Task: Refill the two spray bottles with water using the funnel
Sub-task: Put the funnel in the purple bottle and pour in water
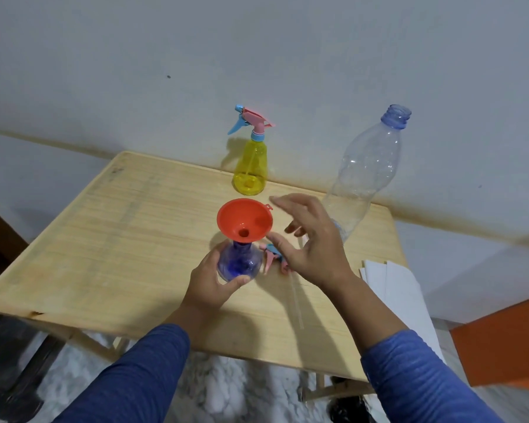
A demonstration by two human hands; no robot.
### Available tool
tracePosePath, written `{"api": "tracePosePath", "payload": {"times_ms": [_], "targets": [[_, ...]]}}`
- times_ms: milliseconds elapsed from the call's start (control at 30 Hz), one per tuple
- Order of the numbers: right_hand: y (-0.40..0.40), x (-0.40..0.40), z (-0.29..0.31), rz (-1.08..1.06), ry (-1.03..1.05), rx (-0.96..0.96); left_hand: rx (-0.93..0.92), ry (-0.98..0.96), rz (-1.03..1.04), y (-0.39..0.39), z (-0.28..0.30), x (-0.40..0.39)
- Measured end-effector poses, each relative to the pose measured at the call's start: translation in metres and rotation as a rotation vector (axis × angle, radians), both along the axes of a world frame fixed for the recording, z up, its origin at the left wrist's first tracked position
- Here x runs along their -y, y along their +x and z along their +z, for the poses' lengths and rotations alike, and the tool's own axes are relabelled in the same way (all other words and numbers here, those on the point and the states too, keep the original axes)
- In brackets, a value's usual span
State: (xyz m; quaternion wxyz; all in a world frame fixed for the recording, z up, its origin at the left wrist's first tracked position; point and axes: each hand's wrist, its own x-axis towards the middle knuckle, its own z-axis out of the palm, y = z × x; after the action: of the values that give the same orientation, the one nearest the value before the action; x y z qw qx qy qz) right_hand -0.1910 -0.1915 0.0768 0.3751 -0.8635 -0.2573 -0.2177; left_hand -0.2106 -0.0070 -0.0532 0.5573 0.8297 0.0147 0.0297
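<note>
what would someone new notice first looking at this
The bright orange funnel sits in the neck of the blue spray bottle at the table's middle, gripped by the left hand. The open right hand hovers beside it. Behind stand a yellow spray bottle and an uncapped clear plastic bottle.

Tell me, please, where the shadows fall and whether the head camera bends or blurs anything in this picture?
Head view: the yellow spray bottle casts a soft shadow to its left on the wall; the wide lens bows the table edges and tilts the clear bottle; the right hand looks slightly soft, while the funnel stays sharp; no strong glare.
</note>
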Motion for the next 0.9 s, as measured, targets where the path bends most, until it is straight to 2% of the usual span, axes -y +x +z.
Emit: {"api": "tracePosePath", "payload": {"times_ms": [167, 233, 300, 500, 900], "targets": [[0.013, 0.021, 0.031, -0.468, 0.158, 0.357, 0.016, 0.023, -0.016, 0.000, -0.001, -0.001], [0.020, 0.029, 0.041, -0.623, 0.241, 0.374, 0.021, 0.036, -0.019, 0.000, 0.001, 0.000], [0.027, 0.034, 0.044, -0.715, 0.316, 0.297, 0.027, 0.047, -0.016, 0.001, 0.002, 0.001], [0.041, 0.037, 0.022, -0.620, 0.409, 0.020, 0.018, 0.036, -0.031, 0.002, 0.001, 0.001], [0.075, 0.040, 0.025, -0.533, 0.439, -0.058, -0.036, 0.004, -0.017, 0.006, -0.008, -0.002]]}}
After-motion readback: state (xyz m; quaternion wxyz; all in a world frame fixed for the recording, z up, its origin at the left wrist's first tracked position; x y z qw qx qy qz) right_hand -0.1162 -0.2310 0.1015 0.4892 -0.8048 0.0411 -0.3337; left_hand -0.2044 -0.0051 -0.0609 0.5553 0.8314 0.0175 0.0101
